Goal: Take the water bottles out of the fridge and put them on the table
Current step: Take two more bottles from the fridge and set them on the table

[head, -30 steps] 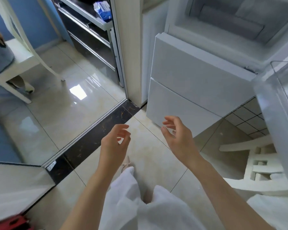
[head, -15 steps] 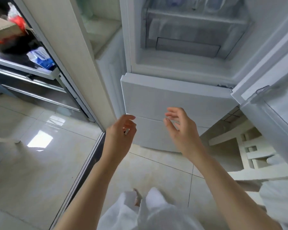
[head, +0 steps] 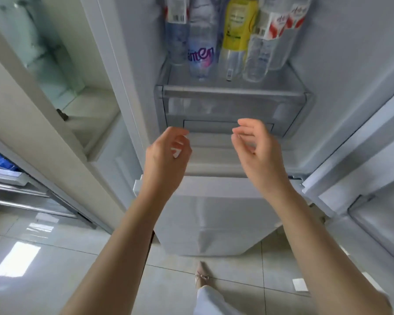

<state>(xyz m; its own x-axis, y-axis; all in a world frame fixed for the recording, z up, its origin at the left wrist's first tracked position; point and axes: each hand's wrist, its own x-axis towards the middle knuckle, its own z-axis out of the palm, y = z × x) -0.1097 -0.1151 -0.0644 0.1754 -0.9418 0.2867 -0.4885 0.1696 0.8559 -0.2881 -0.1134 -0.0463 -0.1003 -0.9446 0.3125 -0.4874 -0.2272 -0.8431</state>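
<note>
Hovering empty, left hand (head: 166, 155) and right hand (head: 257, 148) below seemingly five bottles (head: 228, 39).

Yellow-labelled bottle (head: 236, 35); red-white-labelled bottle (head: 271, 39); white fridge (head: 209, 223).

Both my hands up, holding nothing

My left hand (head: 166, 155) and right hand (head: 257, 146) are raised side by side on bare, outstretched forearms, palms turned toward each other with a gap between them. The fingers of each are loosely curled, the thumbs apart from them, and neither hand touches anything.
</note>
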